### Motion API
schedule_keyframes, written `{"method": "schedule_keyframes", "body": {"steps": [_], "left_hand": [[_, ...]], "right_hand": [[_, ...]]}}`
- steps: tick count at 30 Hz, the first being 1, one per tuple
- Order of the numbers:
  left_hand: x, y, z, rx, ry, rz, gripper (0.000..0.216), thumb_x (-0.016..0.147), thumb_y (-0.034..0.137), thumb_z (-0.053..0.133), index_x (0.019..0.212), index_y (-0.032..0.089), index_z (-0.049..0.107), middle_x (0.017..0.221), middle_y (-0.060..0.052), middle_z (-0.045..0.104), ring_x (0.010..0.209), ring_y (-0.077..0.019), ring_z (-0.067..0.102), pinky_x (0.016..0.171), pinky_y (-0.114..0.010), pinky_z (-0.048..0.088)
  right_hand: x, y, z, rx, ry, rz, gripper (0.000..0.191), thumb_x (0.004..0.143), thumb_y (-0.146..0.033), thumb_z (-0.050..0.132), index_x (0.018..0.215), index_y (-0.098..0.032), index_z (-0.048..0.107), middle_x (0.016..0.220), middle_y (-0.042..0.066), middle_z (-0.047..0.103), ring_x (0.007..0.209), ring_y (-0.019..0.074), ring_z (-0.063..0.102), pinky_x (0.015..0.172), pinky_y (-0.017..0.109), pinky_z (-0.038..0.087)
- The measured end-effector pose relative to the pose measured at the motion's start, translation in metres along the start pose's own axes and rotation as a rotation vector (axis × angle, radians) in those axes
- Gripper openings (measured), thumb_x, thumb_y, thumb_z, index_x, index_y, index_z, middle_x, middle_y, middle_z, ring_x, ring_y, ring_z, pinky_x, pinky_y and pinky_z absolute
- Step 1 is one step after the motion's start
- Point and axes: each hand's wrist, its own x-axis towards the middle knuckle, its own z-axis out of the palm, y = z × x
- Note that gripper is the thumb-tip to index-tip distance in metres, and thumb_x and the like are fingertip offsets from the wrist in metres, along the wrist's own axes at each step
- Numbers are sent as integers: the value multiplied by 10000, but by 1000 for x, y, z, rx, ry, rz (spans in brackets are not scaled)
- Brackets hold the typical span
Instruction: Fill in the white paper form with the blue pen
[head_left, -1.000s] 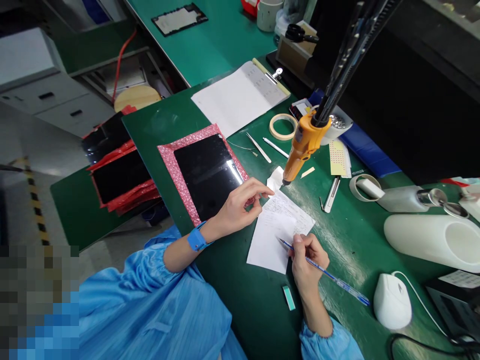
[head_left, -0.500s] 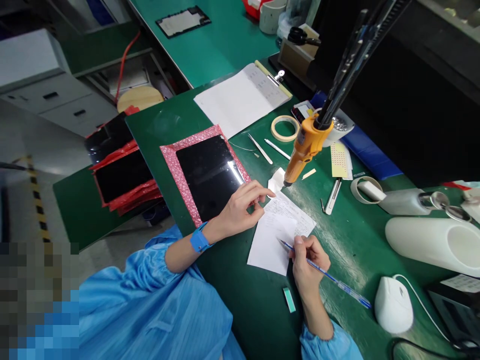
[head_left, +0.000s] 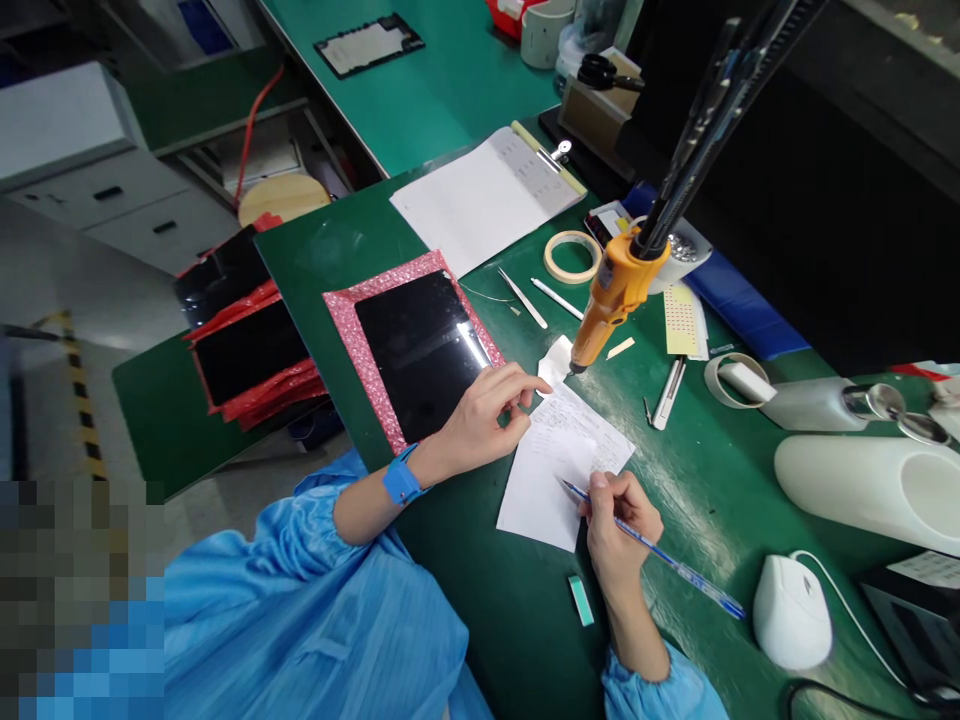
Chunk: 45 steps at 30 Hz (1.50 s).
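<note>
My right hand (head_left: 619,525) is closed around a blue pen (head_left: 679,568), its tip resting on a white paper slip (head_left: 551,470) with handwriting on the green bench. My left hand (head_left: 484,410), a blue strap on its wrist, lies on the slip's upper left edge with fingers curled and fingertips pinched together; what they pinch, if anything, is too small to make out. Beside that hand lies a black tablet (head_left: 420,345) on a pink bubble-wrap sheet (head_left: 349,330). A yellow electric screwdriver (head_left: 611,295) hangs just above the slip's far corner.
A clipboard with paper (head_left: 484,195), a tape roll (head_left: 570,255), thin tools (head_left: 521,297), a craft knife (head_left: 667,390) and a label sheet (head_left: 681,318) lie beyond. A white mouse (head_left: 791,610), white rolls (head_left: 862,480) and a small green eraser (head_left: 581,600) sit right. Red-bagged tablets (head_left: 247,350) stack left.
The view has shifted a little to the right. Both hands keep their places on the slip and the pen stays on the paper.
</note>
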Motion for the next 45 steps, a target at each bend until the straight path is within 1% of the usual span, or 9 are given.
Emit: {"method": "schedule_keyframes", "body": {"steps": [4,7,12,15,21,28,35,40,45], "left_hand": [[1,1,-1,-22,-71,6,505,840,-60,487,1243,189,663,908,15,599,796,-150,575,776,-269,482],[0,3,-4,-45,-196,42,510,841,-19,497,1288,180,642,948,10,645,817,-155,618,871,-302,508],[-7,3,-8,-37,-516,44,557,961,146,642,1509,166,542,1211,-74,741,1146,-261,714,1106,-429,442],[-12,-2,-8,31,-603,40,649,1026,292,771,1598,198,479,1400,-126,711,1300,-325,680,1192,-481,401],[-17,-11,-5,95,-625,97,764,1058,427,841,1646,188,416,1494,-176,671,1395,-360,644,1225,-505,438],[-14,-8,-7,99,-643,71,804,981,399,929,1603,189,464,1446,-158,677,1368,-360,655,1202,-501,467],[-13,-8,-7,79,-656,66,855,948,424,960,1616,211,473,1371,-121,683,1314,-350,666,1220,-515,461],[-14,-10,-7,75,-645,72,853,939,454,959,1598,183,491,1375,-143,684,1310,-352,666,1244,-525,440],[-13,-12,-7,43,-661,65,855,960,449,944,1634,205,478,1394,-143,687,1318,-359,669,1230,-532,451]], "right_hand": [[0,-1,-1,-6,-12,-9,646,1071,-689,714,638,-270,479,493,-72,493,420,104,410,423,269,290],[0,-1,0,-13,-12,-24,642,1077,-679,709,638,-270,479,497,-72,493,422,106,429,425,268,296],[0,-3,1,-25,-7,-58,624,1090,-641,710,643,-266,487,506,-73,505,427,100,421,428,261,304],[0,-3,0,-30,-14,-75,617,1097,-622,707,645,-264,485,506,-76,501,429,97,418,428,255,304],[-2,3,-1,-52,-42,-83,594,1103,-609,699,663,-265,498,520,-68,527,444,103,445,450,254,336],[-6,11,-4,-81,-76,-112,496,1097,-430,743,687,-261,521,563,-70,523,485,102,450,493,255,360],[-4,9,-2,-94,-109,-180,479,1069,-390,789,677,-249,553,589,-59,545,507,105,473,504,265,382],[-1,5,-1,-91,-123,-243,470,1059,-336,803,664,-247,565,597,-52,566,512,112,493,511,271,409],[0,2,-1,-102,-146,-273,409,1045,-297,816,688,-252,622,618,-42,606,511,129,523,501,291,442]]}}
